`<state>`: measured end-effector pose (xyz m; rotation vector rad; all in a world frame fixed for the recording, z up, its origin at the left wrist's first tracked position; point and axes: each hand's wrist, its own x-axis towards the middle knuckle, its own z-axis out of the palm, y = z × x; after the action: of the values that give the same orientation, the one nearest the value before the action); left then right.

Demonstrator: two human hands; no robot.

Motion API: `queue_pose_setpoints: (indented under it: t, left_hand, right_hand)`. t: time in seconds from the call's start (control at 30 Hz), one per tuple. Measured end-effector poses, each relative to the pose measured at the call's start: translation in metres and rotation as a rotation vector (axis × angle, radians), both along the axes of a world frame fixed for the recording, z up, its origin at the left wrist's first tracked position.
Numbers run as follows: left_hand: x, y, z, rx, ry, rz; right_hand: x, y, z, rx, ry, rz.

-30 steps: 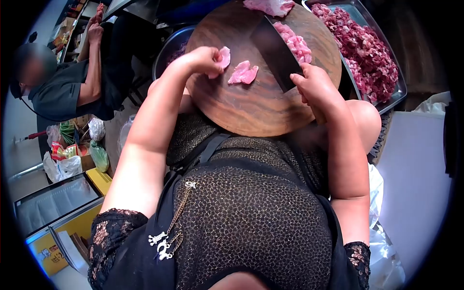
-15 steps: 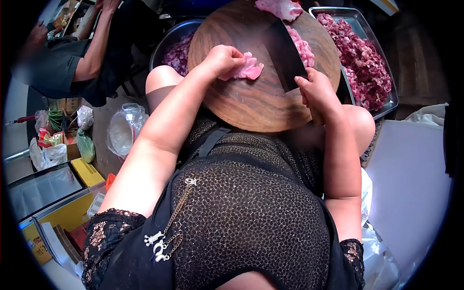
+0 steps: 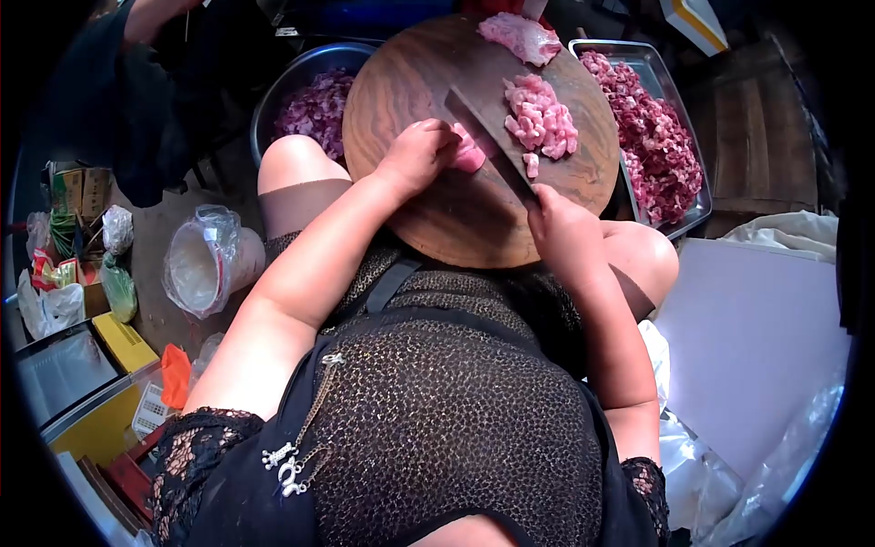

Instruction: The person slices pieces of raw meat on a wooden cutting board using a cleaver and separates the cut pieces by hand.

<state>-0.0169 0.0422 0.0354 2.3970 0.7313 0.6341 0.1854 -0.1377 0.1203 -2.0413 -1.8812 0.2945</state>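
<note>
On a round wooden chopping block (image 3: 437, 223) across my knees, my left hand (image 3: 418, 158) is closed on a pink piece of raw meat (image 3: 469, 150). My right hand (image 3: 567, 228) grips the handle of a cleaver (image 3: 488, 137), its dark blade slanting over the block along the right side of that piece. Right of the blade lies a heap of chopped meat (image 3: 544, 118), with one small chunk (image 3: 531, 165) nearer to my right hand. A larger slab of meat (image 3: 520, 38) rests at the block's far edge. The cleaver's handle is mostly hidden in my fist.
A metal tray (image 3: 697, 137) of chopped meat stands right of the block, and a metal bowl (image 3: 266, 105) with more meat stands left. A plastic-lined bucket (image 3: 196, 264) is on the floor at left. Another person's dark clothing (image 3: 128, 100) shows at upper left.
The cleaver has moved left from beside the heap to the held piece, its blade now edge-on. My left hand has drawn closer over the meat. The camera view has shifted slightly.
</note>
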Motion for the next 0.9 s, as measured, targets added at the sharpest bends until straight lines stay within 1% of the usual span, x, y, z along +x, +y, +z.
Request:
queue_pose_setpoints:
  t: [0.03, 0.1, 0.13, 0.17, 0.27, 0.3, 0.33, 0.4, 0.43, 0.5, 0.6, 0.73, 0.8, 0.87, 0.9]
  left_hand:
    - [0.001, -0.005, 0.0, 0.029, -0.107, 0.065]
    - [0.001, -0.01, 0.004, 0.059, -0.149, 0.069]
    - [0.001, -0.012, 0.008, 0.101, -0.186, 0.077]
    - [0.001, -0.015, 0.013, 0.138, -0.173, 0.023]
    - [0.006, -0.013, -0.003, 0.046, -0.196, 0.051]
    - [0.007, -0.013, -0.002, 0.072, -0.203, 0.064]
    - [0.007, -0.016, 0.0, 0.06, -0.204, 0.064]
    - [0.009, -0.018, 0.003, 0.035, -0.219, 0.099]
    - [0.01, -0.017, 0.002, 0.028, -0.219, 0.098]
    - [0.012, -0.017, 0.003, 0.074, -0.155, 0.03]
    - [0.014, -0.019, 0.011, 0.105, -0.157, 0.03]
    - [0.019, -0.016, -0.005, 0.135, -0.147, 0.06]
    - [0.021, -0.015, -0.003, 0.186, -0.247, 0.076]
    - [0.017, -0.02, 0.0, 0.154, -0.242, 0.094]
    - [0.015, -0.019, -0.004, 0.114, -0.196, 0.068]
  right_hand:
    - [-0.002, 0.002, 0.001, -0.005, -0.007, -0.003]
    - [-0.006, 0.004, 0.001, 0.023, -0.162, 0.067]
    - [-0.007, 0.005, 0.002, 0.013, -0.167, 0.064]
    - [-0.007, 0.007, 0.004, -0.009, -0.211, 0.089]
    - [-0.007, 0.012, 0.011, -0.08, -0.281, 0.131]
    - [-0.006, 0.013, 0.014, -0.111, -0.302, 0.152]
    - [-0.006, 0.015, 0.02, -0.124, -0.302, 0.152]
    - [-0.006, 0.02, 0.031, -0.267, -0.308, 0.169]
    - [-0.006, 0.022, 0.036, -0.275, -0.308, 0.168]
    - [-0.006, 0.027, 0.041, -0.394, -0.285, 0.156]
    - [-0.009, 0.035, 0.041, -0.462, -0.237, 0.132]
    - [-0.018, 0.058, 0.026, -0.388, -0.172, 0.135]
    - [-0.027, 0.082, 0.012, -0.325, -0.195, 0.159]
    - [-0.032, 0.098, 0.008, -0.239, -0.158, 0.167]
    - [-0.031, 0.099, 0.006, -0.242, -0.174, 0.154]
